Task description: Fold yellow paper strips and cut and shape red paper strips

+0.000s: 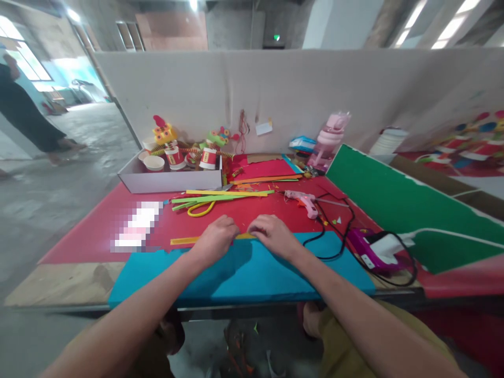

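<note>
Both my hands are close together over the far edge of a blue sheet. Curled fingers of my left hand press on a yellow-orange paper strip, whose free end sticks out to the left. My right hand pinches the same strip toward its right end; the fingertips partly hide it. Beyond the hands lie loose yellow and green paper strips and the yellow loop handle of scissors. A pink glue gun rests to the right, its black cord running toward me.
A grey-white box at the back left holds paper cups and paper figures. At right are a purple power socket with a white plug and a green board. A pink bottle stands behind. A person is far left.
</note>
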The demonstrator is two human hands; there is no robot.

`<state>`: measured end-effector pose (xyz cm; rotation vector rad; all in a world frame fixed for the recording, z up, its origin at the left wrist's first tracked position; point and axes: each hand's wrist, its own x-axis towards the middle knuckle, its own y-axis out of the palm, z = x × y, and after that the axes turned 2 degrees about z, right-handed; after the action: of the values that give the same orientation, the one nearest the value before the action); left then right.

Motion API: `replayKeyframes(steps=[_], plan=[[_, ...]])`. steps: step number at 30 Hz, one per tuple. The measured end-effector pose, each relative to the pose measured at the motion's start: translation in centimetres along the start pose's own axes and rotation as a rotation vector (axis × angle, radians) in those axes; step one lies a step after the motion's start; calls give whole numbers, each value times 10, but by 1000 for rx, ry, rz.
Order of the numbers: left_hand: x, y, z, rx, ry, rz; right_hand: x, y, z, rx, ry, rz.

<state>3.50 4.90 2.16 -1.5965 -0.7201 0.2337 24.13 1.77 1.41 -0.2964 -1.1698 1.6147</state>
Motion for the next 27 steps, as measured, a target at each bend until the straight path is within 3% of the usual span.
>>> replayKeyframes(steps=[4, 7, 18, 27], plan=[[29, 5, 24, -55, -41, 70, 20, -3, -24, 13, 110, 39], [37, 9, 34, -68, -34, 70, 22, 1, -33, -9, 147, 34], [26, 17, 30, -70, 13, -21, 20, 10, -31, -51, 26, 18], [23, 18, 32, -33, 95, -6, 14, 9, -35, -36, -44, 16]])
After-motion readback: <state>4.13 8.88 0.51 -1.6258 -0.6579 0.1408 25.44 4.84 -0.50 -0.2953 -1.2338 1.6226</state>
